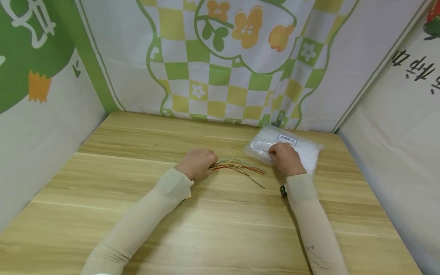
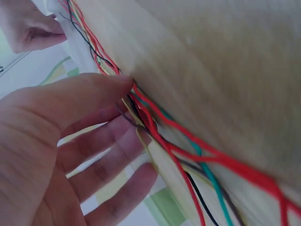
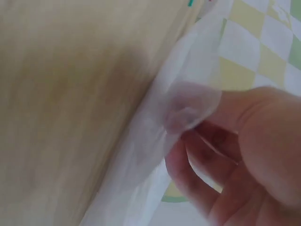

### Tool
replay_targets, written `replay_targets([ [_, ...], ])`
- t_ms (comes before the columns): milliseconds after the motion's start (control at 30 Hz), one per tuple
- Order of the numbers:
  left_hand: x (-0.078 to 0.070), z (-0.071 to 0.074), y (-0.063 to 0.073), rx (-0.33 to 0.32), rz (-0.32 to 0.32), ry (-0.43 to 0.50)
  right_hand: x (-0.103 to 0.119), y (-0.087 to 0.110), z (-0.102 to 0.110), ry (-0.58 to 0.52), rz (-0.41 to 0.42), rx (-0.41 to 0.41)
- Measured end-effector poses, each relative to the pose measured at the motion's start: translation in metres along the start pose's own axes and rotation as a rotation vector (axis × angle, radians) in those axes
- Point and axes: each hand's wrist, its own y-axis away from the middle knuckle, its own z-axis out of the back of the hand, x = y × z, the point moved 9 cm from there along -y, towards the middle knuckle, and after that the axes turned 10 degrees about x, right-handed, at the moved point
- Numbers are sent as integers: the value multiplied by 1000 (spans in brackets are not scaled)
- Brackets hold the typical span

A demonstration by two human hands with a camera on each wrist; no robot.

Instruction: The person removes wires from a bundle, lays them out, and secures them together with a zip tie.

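Between thumb and fingers, my left hand [image 1: 197, 164] pinches a bundle of thin coloured wires [image 1: 237, 166] over the middle of the table. Red, green, black and yellow strands fan out to the right from that grip; the left wrist view shows the wires [image 2: 174, 136] running past the thumb tip on both sides. My right hand [image 1: 287, 158] pinches the edge of a clear plastic bag [image 1: 307, 151] with white contents and a printed label [image 1: 288, 139]. Up close, translucent film [image 3: 150, 136] covers the thumb tip of that hand.
The wooden table [image 1: 220, 233] ends at a patterned cloth wall [image 1: 220, 76] behind, with printed panels at left and right. A small black piece [image 1: 283, 191] shows beside the right cuff. The bag lies near the table's back right.
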Motion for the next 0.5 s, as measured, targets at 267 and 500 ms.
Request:
replay_targets([
  [267,6,0,2,-27,75,53,-1,-5,4,26,-51,-22],
  [500,8,-5,1,15,101,73,-1,-8,-4,50,-85,62],
])
